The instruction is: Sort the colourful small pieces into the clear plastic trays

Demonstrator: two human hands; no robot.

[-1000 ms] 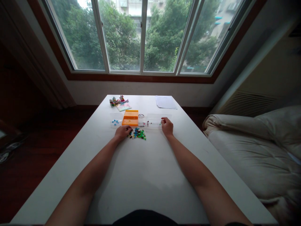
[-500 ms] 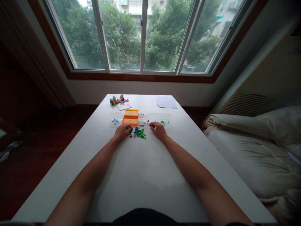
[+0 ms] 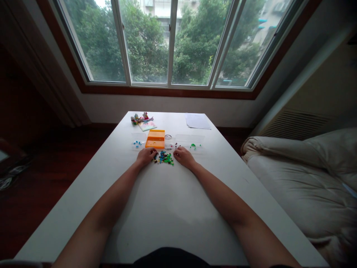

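Observation:
A small heap of coloured bricks (image 3: 165, 158), green, blue and dark, lies on the white table (image 3: 167, 208). My left hand (image 3: 145, 155) rests at the heap's left edge with its fingers curled down onto the pieces. My right hand (image 3: 182, 156) sits at the heap's right edge, fingers bent toward the bricks. What either hand holds is too small to see. Behind the heap stand an orange tray (image 3: 156, 139) and clear trays, one with blue bits (image 3: 137, 143) on the left and one with green bits (image 3: 193, 145) on the right.
A small built toy model (image 3: 141, 118) and a pastel booklet (image 3: 147, 126) lie at the table's far left. A white sheet of paper (image 3: 197, 121) lies far right. A pale cushioned sofa (image 3: 301, 178) stands right of the table, a window behind.
My right hand has come back from the right clear tray, where green bits now show, to the right edge of the brick heap. My left hand has stayed put.

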